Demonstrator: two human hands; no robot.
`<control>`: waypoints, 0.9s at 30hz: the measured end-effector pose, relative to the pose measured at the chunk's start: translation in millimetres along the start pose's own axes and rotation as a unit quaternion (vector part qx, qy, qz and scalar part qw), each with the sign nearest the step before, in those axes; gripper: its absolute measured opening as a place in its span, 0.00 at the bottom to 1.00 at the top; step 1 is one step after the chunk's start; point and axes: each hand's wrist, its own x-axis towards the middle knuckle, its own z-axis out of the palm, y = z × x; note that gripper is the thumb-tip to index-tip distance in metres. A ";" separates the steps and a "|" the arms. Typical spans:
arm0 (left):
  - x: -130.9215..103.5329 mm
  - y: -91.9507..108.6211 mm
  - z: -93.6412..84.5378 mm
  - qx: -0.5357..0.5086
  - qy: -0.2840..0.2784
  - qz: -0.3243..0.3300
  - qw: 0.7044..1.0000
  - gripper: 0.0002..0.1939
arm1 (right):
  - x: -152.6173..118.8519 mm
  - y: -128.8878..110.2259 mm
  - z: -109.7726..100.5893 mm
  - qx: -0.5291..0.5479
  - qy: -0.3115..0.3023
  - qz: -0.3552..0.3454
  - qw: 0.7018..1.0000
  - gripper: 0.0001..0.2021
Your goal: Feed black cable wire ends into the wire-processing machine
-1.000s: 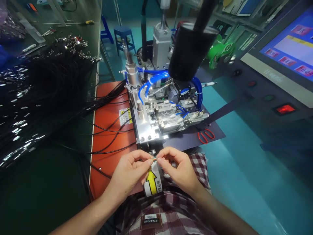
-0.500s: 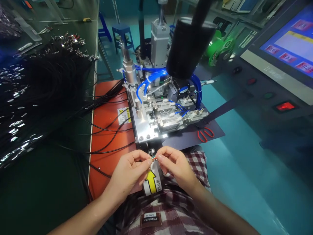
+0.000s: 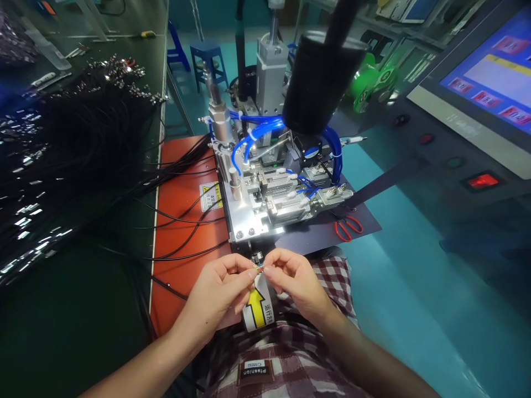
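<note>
Between my fingertips are thin coloured wires point(image 3: 260, 268), with red and pale blue-green strands showing. My left hand point(image 3: 226, 284) pinches them from the left, thumb against forefinger. From the right, my right hand point(image 3: 295, 276) pinches the other end, its fingertips almost touching the left ones. My fingers cover most of the wires. Just beyond my fingertips is the front of a metal machine point(image 3: 269, 204) with blue air hoses point(image 3: 265, 126). Below the hands a white label with a yellow arrow point(image 3: 258, 309) shows.
A large heap of black cables point(image 3: 78, 121) lies on the dark table at left; several cables run across the red base plate point(image 3: 178, 235) into the machine. Red-handled scissors point(image 3: 349, 228) lie right of it. A black cylinder point(image 3: 321, 83) hangs above. A control screen point(image 3: 489, 83) stands at right.
My right fingertips have shifted slightly left, closer to the left ones, and the wire strands between them look slightly rearranged. My left hand has barely moved.
</note>
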 end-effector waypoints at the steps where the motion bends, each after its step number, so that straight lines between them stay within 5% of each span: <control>1: 0.1 0.3 0.1 -0.004 0.000 -0.002 1.000 0.11 | -0.4 -0.4 0.2 -0.007 -0.003 -0.003 1.000 0.09; 9: -0.6 -4.6 -3.0 -0.017 -0.012 -0.006 1.000 0.09 | -11.8 -4.9 12.0 -0.183 0.086 -0.085 0.976 0.06; 18: -2.0 -9.1 -3.3 -0.031 -0.010 -0.045 0.998 0.09 | -21.8 16.4 30.7 -0.228 0.136 -0.118 0.957 0.06; 27: -3.3 -6.5 -1.2 -0.011 0.002 -0.059 0.998 0.09 | -19.2 0.4 10.6 -0.238 0.085 -0.091 0.963 0.07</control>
